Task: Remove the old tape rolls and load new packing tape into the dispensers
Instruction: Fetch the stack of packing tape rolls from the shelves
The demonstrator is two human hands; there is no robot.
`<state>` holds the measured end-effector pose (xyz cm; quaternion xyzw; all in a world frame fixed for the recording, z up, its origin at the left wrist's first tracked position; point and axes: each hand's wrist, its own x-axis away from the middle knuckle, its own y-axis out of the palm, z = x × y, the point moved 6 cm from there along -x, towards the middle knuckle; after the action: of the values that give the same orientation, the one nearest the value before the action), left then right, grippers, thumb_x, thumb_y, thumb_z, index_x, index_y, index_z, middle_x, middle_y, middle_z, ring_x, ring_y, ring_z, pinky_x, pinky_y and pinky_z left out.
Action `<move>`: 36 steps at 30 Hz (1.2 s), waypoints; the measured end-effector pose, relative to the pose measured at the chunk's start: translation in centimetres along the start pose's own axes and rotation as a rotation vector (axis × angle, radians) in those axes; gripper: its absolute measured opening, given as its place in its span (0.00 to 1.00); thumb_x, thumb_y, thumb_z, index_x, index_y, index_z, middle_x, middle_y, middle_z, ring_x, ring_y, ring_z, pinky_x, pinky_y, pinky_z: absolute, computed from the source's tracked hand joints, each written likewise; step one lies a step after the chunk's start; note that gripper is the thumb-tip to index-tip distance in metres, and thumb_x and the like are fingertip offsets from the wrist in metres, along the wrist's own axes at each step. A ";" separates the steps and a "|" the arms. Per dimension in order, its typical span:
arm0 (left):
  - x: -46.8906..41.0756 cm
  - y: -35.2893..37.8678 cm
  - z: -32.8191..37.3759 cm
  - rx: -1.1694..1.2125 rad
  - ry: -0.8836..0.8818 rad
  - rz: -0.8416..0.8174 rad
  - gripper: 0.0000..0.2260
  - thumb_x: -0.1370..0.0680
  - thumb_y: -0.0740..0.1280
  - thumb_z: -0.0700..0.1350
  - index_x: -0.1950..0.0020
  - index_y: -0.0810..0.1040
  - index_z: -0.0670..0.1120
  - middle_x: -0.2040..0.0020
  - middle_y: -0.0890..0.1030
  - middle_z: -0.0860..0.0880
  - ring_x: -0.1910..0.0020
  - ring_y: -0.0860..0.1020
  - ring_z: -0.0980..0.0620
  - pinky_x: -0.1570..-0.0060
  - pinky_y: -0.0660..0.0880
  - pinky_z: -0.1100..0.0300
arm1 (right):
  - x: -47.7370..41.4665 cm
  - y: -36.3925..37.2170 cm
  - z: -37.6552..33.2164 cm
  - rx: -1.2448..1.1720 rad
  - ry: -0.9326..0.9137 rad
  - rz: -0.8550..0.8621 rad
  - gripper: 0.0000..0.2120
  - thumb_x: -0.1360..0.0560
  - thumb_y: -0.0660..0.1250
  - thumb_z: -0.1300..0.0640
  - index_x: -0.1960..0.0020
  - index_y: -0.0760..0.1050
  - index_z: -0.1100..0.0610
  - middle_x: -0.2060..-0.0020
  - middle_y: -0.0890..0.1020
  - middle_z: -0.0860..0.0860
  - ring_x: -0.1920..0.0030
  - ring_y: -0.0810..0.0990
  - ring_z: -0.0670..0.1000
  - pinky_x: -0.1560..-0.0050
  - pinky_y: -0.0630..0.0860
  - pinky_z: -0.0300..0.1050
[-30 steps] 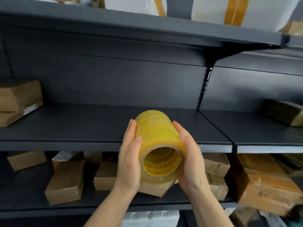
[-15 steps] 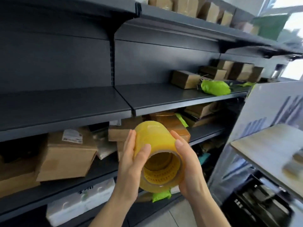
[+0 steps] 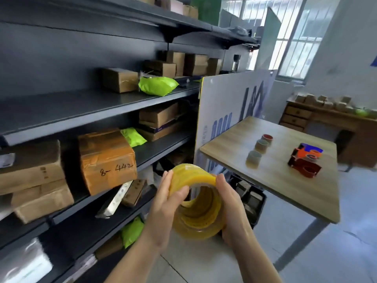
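A thick stack of yellow packing tape rolls (image 3: 195, 203), wrapped as one cylinder, is held in front of me at waist height, its open core facing me. My left hand (image 3: 165, 207) presses its left side and my right hand (image 3: 232, 209) cups its right side. On the wooden table (image 3: 275, 180) to the right stand three nearly used-up tape rolls (image 3: 254, 159) in a row. Further right on the table lie red and orange tape dispensers (image 3: 306, 161), one with a blue part.
Dark metal shelving (image 3: 81, 111) fills the left, loaded with cardboard boxes (image 3: 106, 160) and green mailer bags (image 3: 157, 85). A white printed board (image 3: 230, 103) leans between shelf and table. A black crate (image 3: 251, 199) sits under the table. A wooden desk stands at the far right.
My view has swung right from the shelves toward the table, which now shows its rolls and dispensers. Both hands still carry the tape stack, now lower and closer to the table.
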<state>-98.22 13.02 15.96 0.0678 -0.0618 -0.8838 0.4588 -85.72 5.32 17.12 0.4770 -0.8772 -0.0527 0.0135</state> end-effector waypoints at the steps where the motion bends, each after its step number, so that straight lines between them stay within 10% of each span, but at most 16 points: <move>1: -0.7 1.4 -0.4 0.005 -0.007 -0.031 0.43 0.39 0.68 0.68 0.25 0.59 0.63 0.25 0.63 0.59 0.26 0.62 0.54 0.27 0.60 0.45 | -0.1 -1.5 0.0 0.018 -0.002 0.038 0.27 0.29 0.61 0.34 0.47 0.82 0.54 0.53 0.86 0.53 0.49 0.83 0.55 0.37 0.75 0.61; 9: -6.5 13.2 -3.8 0.030 -0.040 -0.272 0.48 0.42 0.72 0.72 0.26 0.61 0.59 0.25 0.65 0.55 0.27 0.66 0.51 0.27 0.61 0.45 | -2.0 -13.8 0.3 0.177 -0.019 0.231 0.40 0.37 0.60 0.26 0.31 0.71 0.45 0.39 0.79 0.41 0.40 0.77 0.40 0.33 0.71 0.50; 19: -15.1 29.8 -8.7 0.130 -0.121 -0.467 0.37 0.42 0.73 0.71 0.35 0.69 0.64 0.29 0.71 0.52 0.30 0.70 0.50 0.29 0.63 0.44 | -6.7 -30.3 -1.0 0.349 -0.045 0.472 0.31 0.29 0.57 0.34 0.29 0.68 0.46 0.39 0.77 0.40 0.41 0.75 0.34 0.45 0.72 0.31; 28: -18.6 44.6 -12.2 0.101 -0.172 -0.680 0.40 0.37 0.71 0.67 0.28 0.66 0.59 0.26 0.67 0.53 0.27 0.65 0.51 0.27 0.61 0.45 | -7.6 -44.1 -1.8 0.331 -0.039 0.672 0.29 0.28 0.59 0.33 0.33 0.74 0.46 0.43 0.82 0.43 0.41 0.79 0.43 0.38 0.75 0.47; 36: -17.9 58.3 -14.8 0.097 -0.168 -0.741 0.38 0.35 0.68 0.64 0.26 0.62 0.58 0.25 0.66 0.54 0.28 0.66 0.54 0.27 0.61 0.47 | -6.0 -57.6 -2.2 0.291 0.015 0.701 0.20 0.29 0.59 0.35 0.39 0.73 0.38 0.45 0.80 0.35 0.44 0.77 0.32 0.44 0.73 0.33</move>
<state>-38.59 -6.28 12.50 0.0343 -0.1120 -0.9883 0.0979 -34.21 -20.88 13.45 0.1454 -0.9853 0.0838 -0.0307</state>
